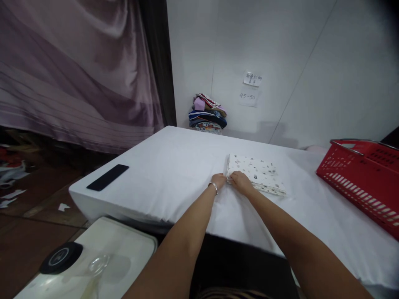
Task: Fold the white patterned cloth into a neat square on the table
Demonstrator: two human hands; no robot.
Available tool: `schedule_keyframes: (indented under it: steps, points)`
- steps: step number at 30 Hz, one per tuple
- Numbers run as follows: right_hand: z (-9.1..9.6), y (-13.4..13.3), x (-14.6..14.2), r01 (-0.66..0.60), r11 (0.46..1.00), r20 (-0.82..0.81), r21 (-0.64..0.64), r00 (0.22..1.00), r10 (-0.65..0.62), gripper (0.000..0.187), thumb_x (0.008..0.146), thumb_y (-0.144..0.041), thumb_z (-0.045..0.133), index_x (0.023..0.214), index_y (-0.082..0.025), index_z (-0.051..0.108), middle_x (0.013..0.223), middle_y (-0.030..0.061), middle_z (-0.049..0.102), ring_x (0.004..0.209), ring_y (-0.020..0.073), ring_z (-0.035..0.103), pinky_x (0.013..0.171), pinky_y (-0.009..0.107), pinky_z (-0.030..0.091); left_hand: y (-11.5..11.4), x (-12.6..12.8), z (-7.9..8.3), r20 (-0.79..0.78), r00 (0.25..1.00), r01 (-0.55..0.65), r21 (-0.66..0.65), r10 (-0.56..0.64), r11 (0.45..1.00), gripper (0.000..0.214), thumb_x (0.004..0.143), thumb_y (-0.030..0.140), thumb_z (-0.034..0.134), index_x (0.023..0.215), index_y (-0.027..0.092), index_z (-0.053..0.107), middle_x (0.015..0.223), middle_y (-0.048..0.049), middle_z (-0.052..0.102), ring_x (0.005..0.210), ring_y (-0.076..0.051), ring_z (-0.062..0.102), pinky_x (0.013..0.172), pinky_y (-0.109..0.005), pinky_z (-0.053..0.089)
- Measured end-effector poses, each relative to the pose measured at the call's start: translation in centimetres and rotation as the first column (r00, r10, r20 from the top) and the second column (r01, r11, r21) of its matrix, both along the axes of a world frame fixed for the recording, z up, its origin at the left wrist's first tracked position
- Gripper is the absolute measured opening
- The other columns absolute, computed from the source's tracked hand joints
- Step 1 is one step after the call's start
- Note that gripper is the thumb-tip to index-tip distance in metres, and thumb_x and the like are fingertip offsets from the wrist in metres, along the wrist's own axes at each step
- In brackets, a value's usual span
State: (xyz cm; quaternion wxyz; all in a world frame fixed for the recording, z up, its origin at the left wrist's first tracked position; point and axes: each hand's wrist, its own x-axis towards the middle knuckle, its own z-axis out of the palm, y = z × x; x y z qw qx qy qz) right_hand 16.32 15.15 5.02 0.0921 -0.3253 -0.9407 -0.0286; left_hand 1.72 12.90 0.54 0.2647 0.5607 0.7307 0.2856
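Note:
A folded white cloth with small dark prints (257, 173) lies on the white-covered table (168, 174). My left hand (218, 181), with a silver bracelet at the wrist, grips the cloth's near left corner, fingers curled. My right hand (240, 181) is right beside it, fingers closed on the same near edge of the cloth. Both forearms reach in from the bottom of the view.
A red plastic basket (358, 178) stands at the table's right side. A dark phone (107, 177) lies near the left edge. A pile of folded clothes (207, 113) sits at the far edge against the wall. A white device (90, 261) stands at lower left.

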Motion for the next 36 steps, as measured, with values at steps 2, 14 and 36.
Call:
schedule_keyframes:
  steps: [2, 14, 36]
  points:
    - [-0.1, 0.0, -0.1, 0.019, 1.0, 0.002, 0.006, 1.0, -0.019, 0.017, 0.087, -0.025, 0.048, 0.091, -0.015, 0.063, 0.096, 0.0077, 0.061, 0.089, 0.0182, 0.051, 0.076, 0.026, 0.034, -0.1, 0.1, -0.1, 0.034, 0.999, -0.012, 0.012, 0.011, 1.0, 0.022, 0.081, 0.021, 0.053, 0.098, 0.019, 0.067, 0.111, -0.0027, 0.065, 0.104, -0.014, 0.058, 0.091, -0.022, 0.042]
    - [1.0, 1.2, -0.1, 0.023, 0.996, 0.061, 0.088, 0.998, -0.028, 0.024, 0.091, -0.024, 0.04, 0.09, -0.013, 0.062, 0.093, 0.0104, 0.06, 0.088, 0.0205, 0.051, 0.075, 0.03, 0.032, -0.3, 0.4, 0.2, 0.056, 0.998, -0.037, 0.028, 0.036, 0.999, 0.015, 0.073, 0.033, 0.06, 0.069, 0.02, 0.068, 0.084, 0.0018, 0.068, 0.086, -0.014, 0.061, 0.077, -0.021, 0.043]
    - [0.0, 0.6, -0.5, 0.099, 0.995, 0.042, 0.004, 0.994, -0.099, 0.021, 0.09, -0.029, 0.044, 0.087, -0.016, 0.061, 0.091, 0.0064, 0.06, 0.085, 0.0157, 0.052, 0.071, 0.024, 0.034, 0.2, 0.3, -1.0, 0.157, 0.984, -0.093, 0.079, 0.08, 0.992, 0.024, 0.074, 0.021, 0.054, 0.092, 0.019, 0.07, 0.103, -0.001, 0.068, 0.098, -0.013, 0.06, 0.088, -0.019, 0.043]
